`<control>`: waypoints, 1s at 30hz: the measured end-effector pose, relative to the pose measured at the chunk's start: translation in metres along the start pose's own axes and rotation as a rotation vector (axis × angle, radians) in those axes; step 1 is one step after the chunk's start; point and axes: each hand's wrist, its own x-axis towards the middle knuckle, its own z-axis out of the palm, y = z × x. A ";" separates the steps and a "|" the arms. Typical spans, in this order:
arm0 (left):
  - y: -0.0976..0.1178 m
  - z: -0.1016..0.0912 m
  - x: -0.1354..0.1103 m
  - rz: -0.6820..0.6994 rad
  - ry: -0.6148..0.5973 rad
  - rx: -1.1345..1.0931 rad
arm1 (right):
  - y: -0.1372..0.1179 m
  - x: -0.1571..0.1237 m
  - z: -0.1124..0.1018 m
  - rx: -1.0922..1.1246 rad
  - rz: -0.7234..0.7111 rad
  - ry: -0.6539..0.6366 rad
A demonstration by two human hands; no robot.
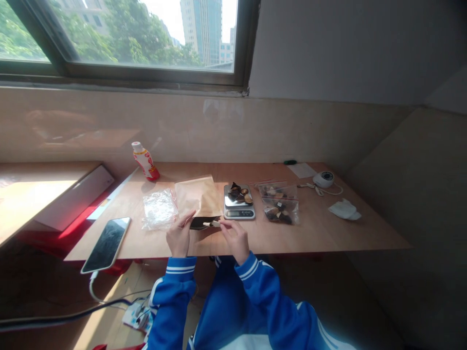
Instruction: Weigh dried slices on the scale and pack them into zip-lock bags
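Observation:
My left hand point(178, 236) grips the near edge of a kraft paper bag point(197, 196), which lies flat on a wooden board point(310, 238). A dark patch point(202, 223) at the bag's near end may be its shadowed mouth or a dark piece; I cannot tell which. My right hand point(235, 239) pinches a small pale piece point(213, 223) beside that patch. To the right of my right hand, dark dried slices sit on a digital kitchen scale point(239, 210). Further right lie plastic zip bags point(279, 204) holding similar pieces.
A crumpled clear plastic bag point(160, 209) lies left of the kraft bag. A smartphone point(105, 244) with a cable overhangs the board's near left corner. At the back stand a plastic bottle point(146, 161) and a white corded device point(323, 179). A white cloth point(345, 210) lies at right.

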 end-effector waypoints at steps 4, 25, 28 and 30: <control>0.000 -0.002 0.000 -0.034 -0.003 0.042 | 0.005 0.009 -0.015 0.134 0.209 0.095; -0.011 -0.009 -0.002 -0.002 -0.045 0.024 | 0.093 0.070 -0.030 -0.659 -0.316 0.033; -0.012 -0.008 -0.003 0.018 -0.050 0.009 | 0.093 0.057 -0.038 -0.648 -0.309 0.111; -0.012 -0.007 -0.003 0.018 -0.058 0.006 | 0.096 0.046 -0.046 -0.644 -0.297 0.181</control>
